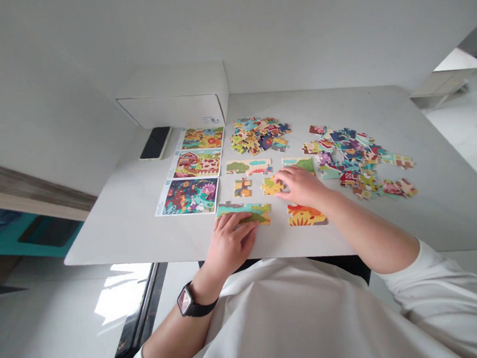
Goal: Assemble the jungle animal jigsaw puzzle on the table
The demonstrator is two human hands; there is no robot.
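My left hand (230, 240), with a black watch on the wrist, lies with fingers flat on a joined strip of green and blue puzzle pieces (245, 212) at the table's near edge. My right hand (301, 186) rests curled over the table, its fingertips pinching a yellow-green puzzle piece (271, 185). Around them lie small joined sections: an orange one (306, 215), a small one (242, 187), a pale strip (248, 167) and a green one (301, 164).
Three picture cards (196, 170) lie in a column to the left. Two heaps of loose pieces sit beyond, one in the middle (258, 135) and one at the right (357, 159). A black phone (156, 143) and a white box (176, 95) stand at the back left of the white table (431, 184).
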